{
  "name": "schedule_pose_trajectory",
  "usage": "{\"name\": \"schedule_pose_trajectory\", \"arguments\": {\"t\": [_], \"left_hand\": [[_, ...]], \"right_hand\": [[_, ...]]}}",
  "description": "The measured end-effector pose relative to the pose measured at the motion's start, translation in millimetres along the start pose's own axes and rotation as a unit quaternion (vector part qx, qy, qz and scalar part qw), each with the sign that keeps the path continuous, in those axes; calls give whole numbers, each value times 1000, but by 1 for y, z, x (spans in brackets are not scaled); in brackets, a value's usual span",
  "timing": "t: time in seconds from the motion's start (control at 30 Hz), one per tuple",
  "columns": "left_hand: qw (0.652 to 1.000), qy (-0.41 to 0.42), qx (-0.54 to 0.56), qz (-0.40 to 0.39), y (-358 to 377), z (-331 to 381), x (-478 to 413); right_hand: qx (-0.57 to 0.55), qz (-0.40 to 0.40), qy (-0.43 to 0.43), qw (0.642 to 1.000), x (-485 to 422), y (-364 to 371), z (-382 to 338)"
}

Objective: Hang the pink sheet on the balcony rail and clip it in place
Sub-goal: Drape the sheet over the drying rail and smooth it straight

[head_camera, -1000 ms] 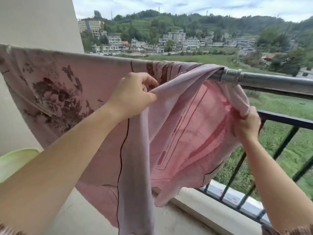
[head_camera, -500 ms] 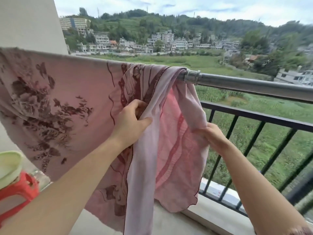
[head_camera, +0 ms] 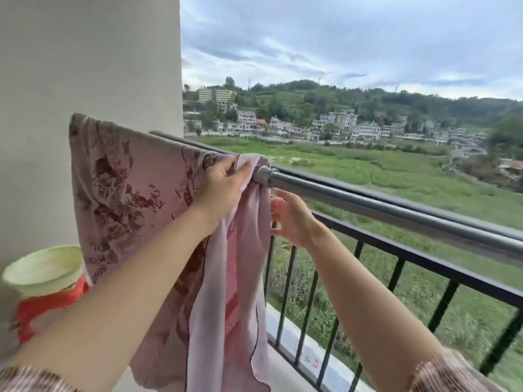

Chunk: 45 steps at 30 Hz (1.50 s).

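**Pink sheet draped on the rail, left hand at its bunched end**

The pink sheet (head_camera: 135, 193) hangs over the silver rail (head_camera: 368, 202), spread flat along the stretch nearest the wall (head_camera: 85, 66) and gathered into folds at its right end, just beside a metal fitting on the rail. From there a long fold drops toward the balcony floor.

The left hand (head_camera: 223, 183) lies on top of the gathered end at rail height, fingers curled over the cloth and the thumb laid across it, gripping the fabric against the rail. The right hand (head_camera: 291, 219) is below the rail, just beside the hanging right edge of the sheet, its fingers loose and apart. Whether its fingertips touch the edge cannot be told.

Under the rail runs a black barred railing (head_camera: 424, 261). At lower left a pale green basin (head_camera: 42, 268) sits on a red stool (head_camera: 42, 309), beside the sheet's left edge.
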<state>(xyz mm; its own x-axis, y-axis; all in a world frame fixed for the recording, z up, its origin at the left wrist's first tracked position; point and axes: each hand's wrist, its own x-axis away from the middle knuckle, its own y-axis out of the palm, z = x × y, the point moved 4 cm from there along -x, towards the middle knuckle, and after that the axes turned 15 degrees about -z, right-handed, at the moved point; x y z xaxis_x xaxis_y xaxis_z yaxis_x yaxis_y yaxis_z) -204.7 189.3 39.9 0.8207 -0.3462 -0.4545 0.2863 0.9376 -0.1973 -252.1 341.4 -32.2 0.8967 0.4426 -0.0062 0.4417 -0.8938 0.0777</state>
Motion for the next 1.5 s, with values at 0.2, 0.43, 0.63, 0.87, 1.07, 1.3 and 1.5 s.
{"name": "schedule_pose_trajectory", "arguments": {"t": [0.2, 0.43, 0.63, 0.87, 1.07, 1.3, 1.5], "left_hand": [[986, -80, -123, -77, -3, 29, -5], [983, -66, -164, -49, 2, 51, 0], [976, 104, -182, -65, 40, 75, 22], [951, 29, -282, -120, 65, 40, 44], [940, 15, -331, -84, 73, 52, 57], [945, 38, -313, -87, 63, 56, 69], [950, 131, -249, -133, 128, 97, 83]], "right_hand": [[-76, -59, -64, 993, 2, 3, -11], [4, 186, -208, 960, 38, -45, -45], [245, 407, -321, 819, 104, -58, -68], [83, 81, -74, 991, 109, -51, -10], [21, -42, -75, 996, 99, -30, -5], [140, 292, -234, 917, 122, -57, -36], [116, 474, -300, 820, 181, -81, -64]]}}
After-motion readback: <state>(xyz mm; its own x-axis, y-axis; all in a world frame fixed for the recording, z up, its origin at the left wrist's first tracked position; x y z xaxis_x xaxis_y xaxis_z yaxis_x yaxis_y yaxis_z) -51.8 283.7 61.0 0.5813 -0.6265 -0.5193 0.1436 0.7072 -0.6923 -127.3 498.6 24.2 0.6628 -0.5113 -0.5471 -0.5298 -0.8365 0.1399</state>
